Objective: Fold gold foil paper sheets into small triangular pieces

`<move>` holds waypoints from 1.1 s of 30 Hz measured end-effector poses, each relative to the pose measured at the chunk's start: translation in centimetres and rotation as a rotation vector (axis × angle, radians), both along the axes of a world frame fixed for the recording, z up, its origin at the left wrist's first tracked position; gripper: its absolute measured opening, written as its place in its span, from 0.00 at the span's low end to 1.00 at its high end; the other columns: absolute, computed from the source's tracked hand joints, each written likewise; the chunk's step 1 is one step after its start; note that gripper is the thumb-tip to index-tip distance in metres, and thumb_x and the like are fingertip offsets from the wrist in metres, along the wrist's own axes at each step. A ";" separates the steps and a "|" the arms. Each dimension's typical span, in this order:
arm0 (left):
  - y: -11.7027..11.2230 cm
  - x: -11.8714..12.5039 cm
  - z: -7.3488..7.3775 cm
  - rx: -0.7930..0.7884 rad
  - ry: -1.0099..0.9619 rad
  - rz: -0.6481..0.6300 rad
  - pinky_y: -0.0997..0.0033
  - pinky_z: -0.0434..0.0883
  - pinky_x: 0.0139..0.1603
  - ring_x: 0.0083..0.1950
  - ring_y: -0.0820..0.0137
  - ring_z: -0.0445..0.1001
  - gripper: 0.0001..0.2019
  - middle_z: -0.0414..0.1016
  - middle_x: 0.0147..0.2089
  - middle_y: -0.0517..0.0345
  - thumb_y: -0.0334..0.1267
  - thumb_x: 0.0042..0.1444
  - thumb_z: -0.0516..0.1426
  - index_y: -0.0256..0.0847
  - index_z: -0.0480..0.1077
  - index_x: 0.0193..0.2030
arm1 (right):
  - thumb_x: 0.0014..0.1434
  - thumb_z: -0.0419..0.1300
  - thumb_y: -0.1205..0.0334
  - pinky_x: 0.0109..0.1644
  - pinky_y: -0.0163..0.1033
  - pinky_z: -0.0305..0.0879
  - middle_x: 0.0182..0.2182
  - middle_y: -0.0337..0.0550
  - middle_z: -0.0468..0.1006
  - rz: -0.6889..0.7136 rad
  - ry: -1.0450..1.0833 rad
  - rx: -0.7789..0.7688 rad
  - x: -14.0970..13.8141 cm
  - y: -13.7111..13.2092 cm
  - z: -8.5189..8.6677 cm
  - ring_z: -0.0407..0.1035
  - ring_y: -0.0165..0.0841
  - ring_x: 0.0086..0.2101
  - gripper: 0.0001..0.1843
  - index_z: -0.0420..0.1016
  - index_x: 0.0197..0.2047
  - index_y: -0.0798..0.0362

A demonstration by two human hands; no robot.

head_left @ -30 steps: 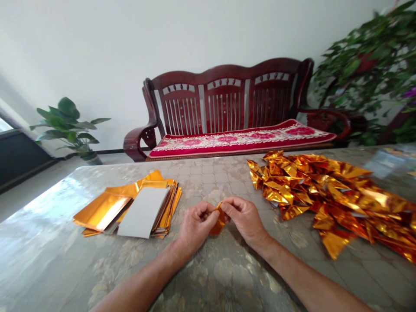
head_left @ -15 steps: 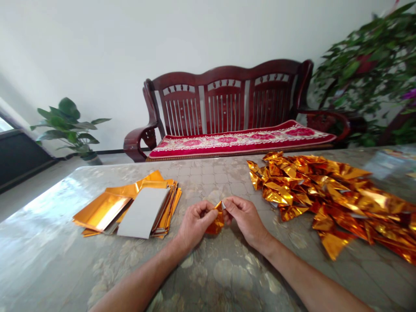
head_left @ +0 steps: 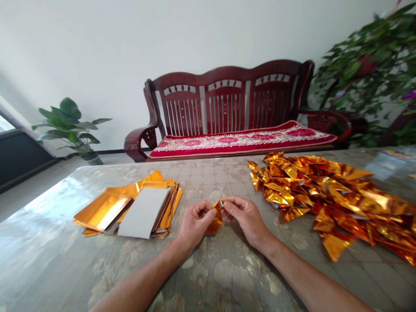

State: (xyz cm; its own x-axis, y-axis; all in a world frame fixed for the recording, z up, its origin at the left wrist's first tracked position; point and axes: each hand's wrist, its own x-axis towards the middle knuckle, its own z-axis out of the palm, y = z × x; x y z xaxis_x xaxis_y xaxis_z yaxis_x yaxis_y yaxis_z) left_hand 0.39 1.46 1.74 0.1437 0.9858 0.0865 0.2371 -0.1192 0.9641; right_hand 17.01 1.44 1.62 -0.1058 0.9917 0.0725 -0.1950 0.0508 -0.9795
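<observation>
A small folded piece of gold foil paper (head_left: 215,223) is held between both hands above the table. My left hand (head_left: 197,222) is closed on its left side, thumb on top. The fingers of my right hand (head_left: 243,216) pinch the upper right edge, where a bit of the pale backing shows. To the left lies a loose stack of flat gold foil sheets (head_left: 107,208), with a grey-backed sheet (head_left: 143,213) face down on top. A large heap of folded gold foil pieces (head_left: 312,186) spreads across the right side.
The table (head_left: 211,277) has a patterned, shiny cover. Behind it stands a dark red wooden bench (head_left: 224,104) with a red floral seat cover (head_left: 227,139). A clear plastic bag (head_left: 388,164) lies at the far right. Potted plants (head_left: 69,125) flank the bench.
The foil piece has turned slightly in my fingers, and its peak has shifted a little left. Both hands keep their grip in nearly the same place.
</observation>
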 end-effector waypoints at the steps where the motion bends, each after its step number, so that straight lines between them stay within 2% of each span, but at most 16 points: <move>1: 0.0 0.0 0.0 0.004 0.010 0.008 0.78 0.62 0.27 0.25 0.75 0.64 0.11 0.69 0.23 0.61 0.42 0.53 0.58 0.36 0.70 0.26 | 0.51 0.68 0.49 0.28 0.33 0.65 0.26 0.40 0.78 -0.008 -0.004 -0.002 0.0 0.0 0.0 0.68 0.30 0.27 0.17 0.81 0.36 0.56; 6: -0.2 0.1 0.1 0.023 0.030 -0.012 0.77 0.62 0.27 0.25 0.75 0.65 0.10 0.69 0.23 0.61 0.41 0.52 0.57 0.36 0.70 0.26 | 0.50 0.68 0.50 0.28 0.33 0.65 0.24 0.40 0.77 -0.044 -0.070 0.004 0.0 0.0 0.1 0.67 0.29 0.25 0.16 0.82 0.34 0.55; 10: -0.3 0.1 0.3 -0.030 -0.041 -0.055 0.77 0.61 0.26 0.24 0.76 0.63 0.12 0.67 0.22 0.62 0.43 0.52 0.59 0.36 0.69 0.26 | 0.51 0.68 0.51 0.27 0.32 0.64 0.22 0.38 0.76 -0.042 -0.052 0.012 0.0 0.1 0.0 0.66 0.27 0.24 0.15 0.81 0.32 0.55; 15: -0.2 0.0 0.3 -0.123 -0.185 -0.089 0.79 0.60 0.24 0.22 0.78 0.60 0.17 0.64 0.21 0.64 0.50 0.50 0.61 0.36 0.67 0.26 | 0.53 0.66 0.47 0.28 0.33 0.65 0.27 0.41 0.78 0.003 0.045 -0.024 0.3 0.1 -0.3 0.69 0.29 0.27 0.18 0.81 0.34 0.56; 18: -0.2 0.0 0.3 -0.143 -0.207 -0.088 0.79 0.60 0.24 0.22 0.78 0.61 0.19 0.65 0.21 0.64 0.52 0.49 0.62 0.36 0.67 0.26 | 0.52 0.67 0.47 0.28 0.33 0.65 0.27 0.42 0.79 -0.002 0.059 -0.037 0.3 0.0 -0.3 0.69 0.29 0.26 0.18 0.80 0.34 0.55; 23: -0.2 0.1 0.5 -0.146 -0.201 -0.098 0.79 0.61 0.24 0.22 0.78 0.62 0.19 0.66 0.21 0.64 0.52 0.49 0.63 0.36 0.67 0.27 | 0.49 0.69 0.50 0.26 0.32 0.64 0.21 0.38 0.75 -0.054 0.003 -0.019 0.1 0.0 -0.2 0.65 0.27 0.23 0.17 0.80 0.32 0.56; 28: -0.2 0.3 0.5 -0.105 -0.218 -0.111 0.80 0.60 0.24 0.22 0.79 0.62 0.20 0.66 0.22 0.66 0.52 0.49 0.63 0.35 0.73 0.37 | 0.50 0.67 0.51 0.25 0.32 0.62 0.20 0.37 0.74 -0.089 -0.069 -0.004 -0.1 -0.1 0.1 0.64 0.27 0.21 0.15 0.79 0.31 0.55; 33: 0.0 0.3 0.2 -0.085 -0.195 -0.086 0.79 0.62 0.25 0.24 0.77 0.65 0.20 0.71 0.24 0.62 0.53 0.50 0.63 0.35 0.74 0.33 | 0.50 0.65 0.52 0.25 0.33 0.62 0.19 0.36 0.73 -0.101 -0.163 0.022 0.0 -0.2 0.3 0.64 0.27 0.21 0.14 0.79 0.30 0.55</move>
State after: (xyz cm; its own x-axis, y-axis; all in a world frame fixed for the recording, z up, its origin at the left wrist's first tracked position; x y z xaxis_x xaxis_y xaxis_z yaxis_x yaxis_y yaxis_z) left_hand 0.68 1.44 1.98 0.2163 0.9756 0.0378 0.0373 -0.0469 0.9982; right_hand 16.99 1.26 1.90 -0.0181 0.9963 0.0845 -0.0265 0.0840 -0.9961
